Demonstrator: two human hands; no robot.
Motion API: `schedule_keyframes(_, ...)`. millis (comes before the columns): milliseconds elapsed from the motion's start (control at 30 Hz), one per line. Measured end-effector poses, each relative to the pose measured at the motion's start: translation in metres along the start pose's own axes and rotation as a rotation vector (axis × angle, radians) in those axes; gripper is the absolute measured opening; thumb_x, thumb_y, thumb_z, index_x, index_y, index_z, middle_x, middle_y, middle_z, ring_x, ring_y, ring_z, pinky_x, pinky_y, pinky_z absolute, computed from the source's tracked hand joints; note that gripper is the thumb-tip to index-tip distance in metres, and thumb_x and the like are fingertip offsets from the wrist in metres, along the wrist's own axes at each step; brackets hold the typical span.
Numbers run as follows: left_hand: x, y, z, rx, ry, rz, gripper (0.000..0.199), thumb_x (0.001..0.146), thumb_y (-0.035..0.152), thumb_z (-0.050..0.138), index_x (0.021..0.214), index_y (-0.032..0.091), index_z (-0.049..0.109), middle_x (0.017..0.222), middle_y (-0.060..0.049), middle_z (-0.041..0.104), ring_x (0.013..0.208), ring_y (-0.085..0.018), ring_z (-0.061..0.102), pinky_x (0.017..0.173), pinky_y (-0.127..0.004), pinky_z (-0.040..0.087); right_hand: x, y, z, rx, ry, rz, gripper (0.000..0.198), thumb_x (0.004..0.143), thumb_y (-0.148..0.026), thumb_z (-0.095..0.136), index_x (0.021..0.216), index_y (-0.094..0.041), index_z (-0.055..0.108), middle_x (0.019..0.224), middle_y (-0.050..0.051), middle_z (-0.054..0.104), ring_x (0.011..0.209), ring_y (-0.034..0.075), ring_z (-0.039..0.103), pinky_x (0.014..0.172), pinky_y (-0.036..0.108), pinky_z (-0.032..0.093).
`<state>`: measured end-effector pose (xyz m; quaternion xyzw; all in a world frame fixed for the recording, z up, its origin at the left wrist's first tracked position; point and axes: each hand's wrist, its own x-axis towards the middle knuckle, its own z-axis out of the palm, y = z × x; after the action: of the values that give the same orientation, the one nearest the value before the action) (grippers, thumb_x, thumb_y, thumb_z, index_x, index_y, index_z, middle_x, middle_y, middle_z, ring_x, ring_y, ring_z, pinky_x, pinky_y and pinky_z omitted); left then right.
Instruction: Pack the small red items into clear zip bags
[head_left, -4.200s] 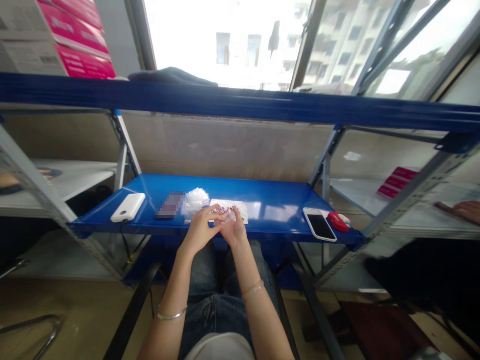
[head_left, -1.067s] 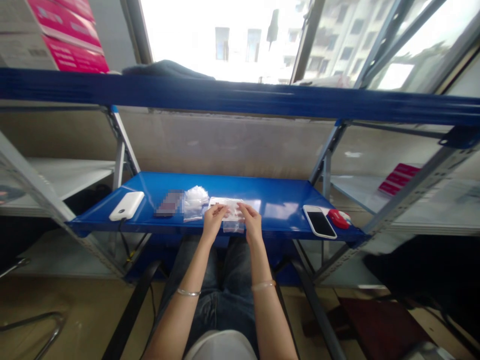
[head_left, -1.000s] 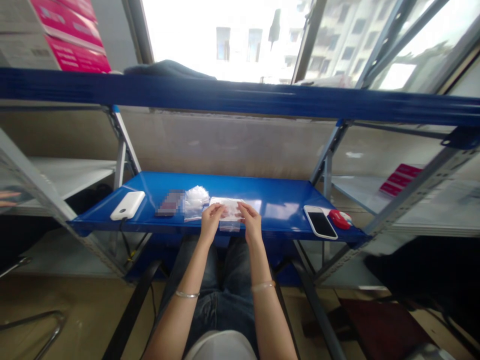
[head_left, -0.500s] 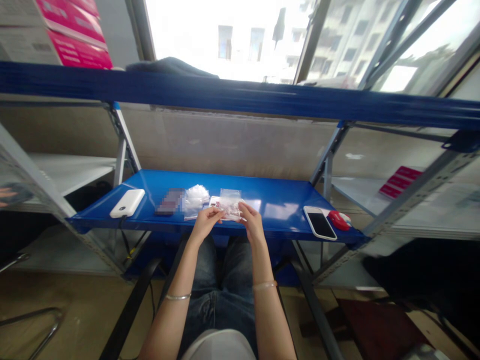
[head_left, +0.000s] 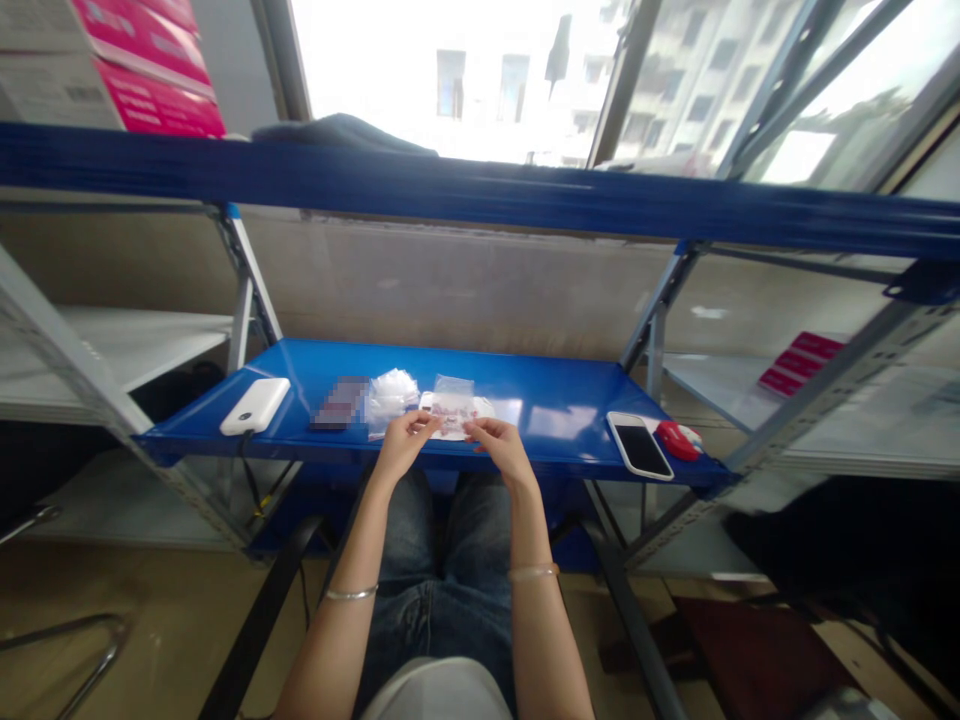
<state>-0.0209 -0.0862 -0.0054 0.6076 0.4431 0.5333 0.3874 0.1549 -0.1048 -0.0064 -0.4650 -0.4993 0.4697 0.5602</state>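
A small clear plastic bag (head_left: 452,388) with reddish marks or contents is near the front edge of the blue table. My left hand (head_left: 405,445) pinches its left side, thumb against fingers. On the opposite side, the fingertips of my right hand (head_left: 504,447) are closed at the bag's lower right edge. Beneath the bag lies something flat and white (head_left: 484,407), mostly covered. A loose heap of clear plastic bags (head_left: 391,393) sits just left of it, close to my left hand. What is inside the bag is too small to make out.
A white power bank (head_left: 255,406) with a dark cable lies on the blue table (head_left: 525,365) at left, beside a pixelated dark item (head_left: 340,404). At right are a white-framed phone (head_left: 640,445) and a red object (head_left: 679,440). A blue shelf beam (head_left: 480,190) crosses above.
My right hand has shifted slightly left and lower along the bag's edge. The bag has moved a little left, showing more of the white thing under it.
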Motion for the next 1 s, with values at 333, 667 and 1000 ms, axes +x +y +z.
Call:
schedule_keyframes(333, -0.002, 0.003, 0.0, 0.131, 0.062, 0.107, 0.021, 0.072, 0.036, 0.066, 0.062, 0.017, 0.066, 0.059, 0.001, 0.061, 0.06, -0.013, 0.052, 0.06, -0.023, 0.038, 0.0, 0.004, 0.001, -0.037, -0.036, -0.021, 0.03, 0.063, -0.044, 0.071, 0.067, -0.015, 0.066, 0.06, 0.0, 0.061, 0.059, 0.012, 0.053, 0.053, 0.021, 0.038)
schedule_keyframes(667, -0.004, 0.006, -0.002, 0.18, -0.004, 0.117, 0.027, 0.077, 0.041, 0.06, 0.075, 0.015, 0.069, 0.072, -0.002, 0.069, 0.071, -0.016, 0.06, 0.066, -0.025, 0.044, 0.001, 0.003, 0.002, -0.085, -0.076, -0.028, 0.036, 0.065, -0.052, 0.068, 0.07, -0.016, 0.065, 0.067, 0.002, 0.063, 0.067, 0.015, 0.055, 0.059, 0.025, 0.04)
schedule_keyframes(1000, -0.005, 0.004, 0.005, 0.163, -0.107, 0.138, 0.022, 0.076, 0.036, 0.063, 0.081, 0.016, 0.07, 0.087, -0.006, 0.074, 0.086, -0.021, 0.065, 0.077, -0.03, 0.048, 0.002, 0.007, 0.011, -0.147, -0.088, -0.15, 0.031, 0.068, -0.046, 0.065, 0.071, -0.015, 0.067, 0.066, 0.002, 0.063, 0.065, 0.015, 0.054, 0.061, 0.026, 0.04)
